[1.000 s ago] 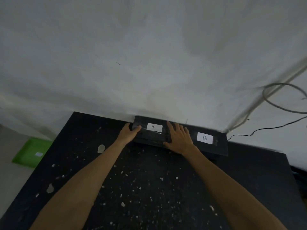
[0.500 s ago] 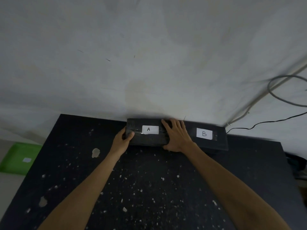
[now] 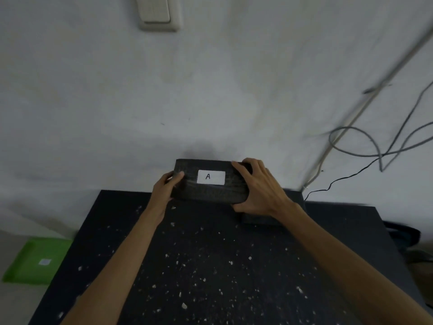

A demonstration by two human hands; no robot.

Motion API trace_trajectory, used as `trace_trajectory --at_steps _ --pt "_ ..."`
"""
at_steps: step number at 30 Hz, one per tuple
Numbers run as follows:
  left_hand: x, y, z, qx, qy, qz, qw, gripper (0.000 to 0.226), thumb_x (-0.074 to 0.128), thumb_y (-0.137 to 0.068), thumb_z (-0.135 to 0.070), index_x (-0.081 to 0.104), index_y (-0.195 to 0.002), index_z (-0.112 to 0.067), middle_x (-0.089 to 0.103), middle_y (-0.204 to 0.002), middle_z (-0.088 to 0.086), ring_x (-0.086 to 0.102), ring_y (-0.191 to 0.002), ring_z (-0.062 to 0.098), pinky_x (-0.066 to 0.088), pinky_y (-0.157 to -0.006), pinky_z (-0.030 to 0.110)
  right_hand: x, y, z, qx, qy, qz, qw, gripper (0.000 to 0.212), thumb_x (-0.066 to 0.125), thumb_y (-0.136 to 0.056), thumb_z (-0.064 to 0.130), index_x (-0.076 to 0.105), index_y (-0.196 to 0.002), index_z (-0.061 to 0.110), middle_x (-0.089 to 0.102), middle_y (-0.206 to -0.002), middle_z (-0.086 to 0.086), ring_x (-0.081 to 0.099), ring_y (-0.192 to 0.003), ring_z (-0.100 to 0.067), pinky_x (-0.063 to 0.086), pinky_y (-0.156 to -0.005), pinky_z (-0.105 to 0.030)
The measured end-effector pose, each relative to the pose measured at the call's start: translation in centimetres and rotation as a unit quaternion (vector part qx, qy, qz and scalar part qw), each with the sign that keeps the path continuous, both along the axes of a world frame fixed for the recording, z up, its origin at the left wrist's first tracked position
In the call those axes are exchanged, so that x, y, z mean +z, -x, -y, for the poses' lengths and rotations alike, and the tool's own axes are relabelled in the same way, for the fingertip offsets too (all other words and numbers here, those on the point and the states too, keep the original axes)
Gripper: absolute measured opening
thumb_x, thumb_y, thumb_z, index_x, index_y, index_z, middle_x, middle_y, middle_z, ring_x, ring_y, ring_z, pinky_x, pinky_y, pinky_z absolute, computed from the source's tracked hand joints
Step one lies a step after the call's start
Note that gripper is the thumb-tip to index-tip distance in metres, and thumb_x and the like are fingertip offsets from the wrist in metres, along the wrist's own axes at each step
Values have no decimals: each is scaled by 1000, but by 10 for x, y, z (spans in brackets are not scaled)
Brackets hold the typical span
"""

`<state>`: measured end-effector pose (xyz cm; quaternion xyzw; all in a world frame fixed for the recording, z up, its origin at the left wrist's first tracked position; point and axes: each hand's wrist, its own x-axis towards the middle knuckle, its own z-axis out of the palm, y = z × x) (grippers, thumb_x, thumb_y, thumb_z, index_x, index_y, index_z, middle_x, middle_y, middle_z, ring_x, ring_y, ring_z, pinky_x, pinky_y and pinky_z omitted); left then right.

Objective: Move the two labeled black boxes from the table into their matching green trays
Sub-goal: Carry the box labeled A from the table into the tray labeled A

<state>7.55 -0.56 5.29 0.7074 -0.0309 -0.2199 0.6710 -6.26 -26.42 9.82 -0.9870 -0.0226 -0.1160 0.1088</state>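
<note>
Up at twelve o'clock, box A (image 3: 210,184) is hanging above the worktop (image 3: 210,266), because the left hand (image 3: 165,187) and right hand (image 3: 257,188) are squeezing its two ends. Both sets of fingers are wrapping tight so it is not slipping. Down at eight o'clock, a green tray (image 3: 35,261) is waiting on the floor.

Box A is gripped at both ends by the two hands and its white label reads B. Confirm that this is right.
Not quite. The white label on the box reads A, not B, as the head view shows. The rest holds: the left hand grips its left end and the right hand grips its right end.
</note>
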Motion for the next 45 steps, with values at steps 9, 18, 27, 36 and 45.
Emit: trace_trajectory --at_steps 9,18,27,36,45 --pt "133 8 21 -69 123 -21 990 36 79 -69 -57 77 -100 -39 74 -114 -1 68 -109 18 58 -82 40 136 21 12 34 31 153 987 107 74 -67 64 39 -153 11 37 -153 -15 37 -142 -32 51 -103 -51" --pt "252 46 21 -39 196 159 967 53 65 -85 -45 62 -129 -15 71 -120 7 67 -110 20 55 -84 29 209 49 -15 -66 -377 280 880 105 70 -77 68 18 -161 31 27 -163 12 33 -142 11 49 -110 -35" --pt "277 60 -11 -14 194 219 956 66 70 -77 -51 58 -133 -19 72 -119 0 68 -108 16 55 -81 24 221 49 -49 -39 -466 281 838 73 74 -86 48 43 -147 24 68 -122 12 68 -108 0 58 -83 -19" --pt "233 71 -118 151 18 251 956 37 60 -82 -62 65 -108 -37 75 -97 -17 69 -89 -3 53 -70 11 184 6 -154 -23 -494 185 850 74 75 -87 44 42 -150 22 65 -124 17 64 -107 8 56 -82 -11" --pt "139 82 -343 255 -146 189 937 77 68 -78 -59 36 -140 -25 57 -115 -13 59 -102 8 45 -83 25 97 -45 -375 -2 -452 6 892 79 73 -83 55 43 -148 22 60 -133 3 61 -115 -16 54 -92 -29"
